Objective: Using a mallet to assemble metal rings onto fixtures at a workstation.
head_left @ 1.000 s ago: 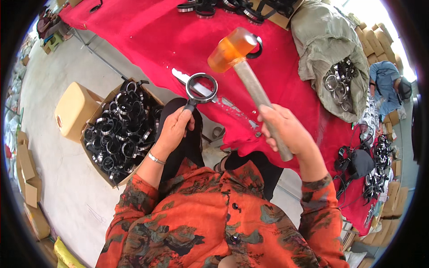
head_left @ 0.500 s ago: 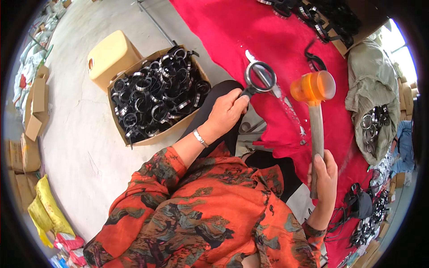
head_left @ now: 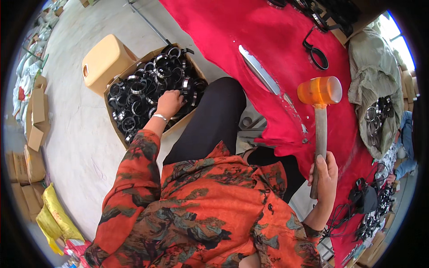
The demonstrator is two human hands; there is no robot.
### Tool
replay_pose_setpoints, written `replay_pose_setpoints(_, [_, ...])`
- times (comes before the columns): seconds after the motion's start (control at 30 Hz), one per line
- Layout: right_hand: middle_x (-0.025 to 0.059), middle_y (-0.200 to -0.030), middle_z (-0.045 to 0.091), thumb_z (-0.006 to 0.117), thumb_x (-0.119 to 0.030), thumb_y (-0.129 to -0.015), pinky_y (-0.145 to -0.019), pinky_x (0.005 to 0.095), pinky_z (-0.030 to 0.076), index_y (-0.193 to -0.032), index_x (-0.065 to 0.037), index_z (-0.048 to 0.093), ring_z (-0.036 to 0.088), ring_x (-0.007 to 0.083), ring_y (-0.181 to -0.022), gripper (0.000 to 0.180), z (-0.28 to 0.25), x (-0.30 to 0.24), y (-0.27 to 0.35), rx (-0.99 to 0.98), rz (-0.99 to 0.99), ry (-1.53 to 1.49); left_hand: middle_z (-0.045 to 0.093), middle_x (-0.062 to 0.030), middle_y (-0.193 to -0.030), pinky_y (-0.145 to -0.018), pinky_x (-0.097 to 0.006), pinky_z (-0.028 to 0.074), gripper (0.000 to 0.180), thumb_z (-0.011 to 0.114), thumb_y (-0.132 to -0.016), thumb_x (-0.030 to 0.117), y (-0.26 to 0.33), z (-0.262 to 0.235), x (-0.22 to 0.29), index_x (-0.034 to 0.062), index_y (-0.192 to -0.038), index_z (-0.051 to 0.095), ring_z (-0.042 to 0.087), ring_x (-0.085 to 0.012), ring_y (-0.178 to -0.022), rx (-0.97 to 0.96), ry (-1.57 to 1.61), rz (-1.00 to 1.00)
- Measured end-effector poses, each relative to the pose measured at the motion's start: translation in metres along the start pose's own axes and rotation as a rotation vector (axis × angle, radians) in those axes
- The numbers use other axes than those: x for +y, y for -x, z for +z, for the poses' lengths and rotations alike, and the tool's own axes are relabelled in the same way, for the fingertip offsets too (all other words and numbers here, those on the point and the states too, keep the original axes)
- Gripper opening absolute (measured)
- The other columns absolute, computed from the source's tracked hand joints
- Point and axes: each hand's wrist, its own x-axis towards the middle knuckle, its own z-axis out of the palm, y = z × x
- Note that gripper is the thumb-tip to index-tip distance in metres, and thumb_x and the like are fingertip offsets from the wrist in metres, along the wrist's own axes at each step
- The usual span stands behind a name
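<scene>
Reaching down to your left, your left hand (head_left: pixel 169 103) rests among the black and silver rings (head_left: pixel 147 89) piled in the cardboard box (head_left: pixel 117 129) on the floor, fingers curled into the heap; whether they have closed on one you cannot tell. Your right hand (head_left: pixel 326 176) is wrapped tight around the wooden handle of the mallet (head_left: pixel 320 114), its orange head upright over the red cloth (head_left: pixel 268 40).

An open brown cardboard box (head_left: pixel 117 129), filled with black and silver rings (head_left: pixel 147 89), stands on the concrete floor (head_left: pixel 80 134) beside a closed tan box (head_left: pixel 105 60). Further flat brown cartons (head_left: pixel 35 120) lie along the floor's left edge, with yellow bags (head_left: pixel 53 214) below them.
</scene>
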Motion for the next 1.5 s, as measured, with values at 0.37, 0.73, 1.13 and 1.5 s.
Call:
replay_pose_setpoints(0.37, [-0.0006,-0.064,0.052,0.061,-0.023,-0.091,-0.041,0.0213,0.039,-0.102,-0.001,0.055,0.049,0.0051,-0.048,0.025,0.000,-0.005,-0.001,-0.002,0.053,-0.053,0.061,-0.0192,-0.079,-0.069,-0.047,0.046,0.018,0.058,-0.084,0.019,-0.091,-0.083,0.113,0.0023,-0.078,0.058,0.059,-0.0387,-0.079,0.363,0.221,0.136])
replay_pose_setpoints(0.73, [0.0077,-0.065,0.057,0.067,-0.025,-0.087,-0.049,0.0278,0.042,-0.104,0.001,0.054,0.054,0.0114,-0.051,0.034,-0.005,0.008,0.004,0.028,-0.121,0.060,0.059,-0.0127,-0.121,-0.095,-0.042,0.043,0.028,0.056,-0.077,0.008,-0.158,-0.161,0.358,0.0022,-0.104,0.061,0.051,-0.0308,-0.117,0.513,-0.164,1.112])
replay_pose_setpoints(1.13, [0.0136,-0.073,0.061,0.067,-0.026,-0.087,-0.055,0.0309,0.046,-0.106,0.001,0.053,0.060,0.0158,-0.058,0.036,-0.014,0.000,0.007,-0.077,-0.119,0.112,0.064,-0.0194,-0.090,-0.077,-0.041,0.050,0.037,0.064,-0.078,0.016,-0.155,-0.131,0.329,-0.0020,-0.109,0.054,0.064,-0.0315,-0.086,0.031,0.200,0.688])
replay_pose_setpoints(1.5, [0.0008,-0.068,0.051,0.065,-0.023,-0.087,-0.042,0.0241,0.040,-0.107,-0.003,0.048,0.049,0.0083,-0.049,0.033,0.004,0.010,0.012,-0.368,0.133,-0.434,0.063,-0.0050,-0.082,-0.055,-0.025,0.052,0.017,0.055,-0.093,0.020,-0.045,-0.160,0.254,0.0026,-0.094,0.056,0.062,-0.0126,-0.071,-0.548,0.957,0.144])
